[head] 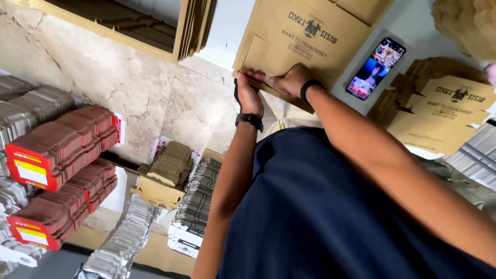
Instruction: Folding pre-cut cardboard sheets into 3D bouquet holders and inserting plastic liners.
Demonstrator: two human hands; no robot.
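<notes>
Brown, matte flat cardboard box blank (310, 31) lies on the pale table (413, 26), long axis slanting away from the person. Left hand (249, 92) and right hand (292, 80) pinch its near folded edge, beside a glossy phone (376, 68).

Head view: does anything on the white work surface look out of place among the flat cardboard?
Yes: a smartphone with a lit screen lies askew on the white table, between the flat brown cardboard box blank under both hands (left hand, right hand) and the stack of brown blanks.

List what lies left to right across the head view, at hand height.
Red carton stacks → left hand → right hand on the flat brown box → phone → stack of brown flat boxes.
</notes>
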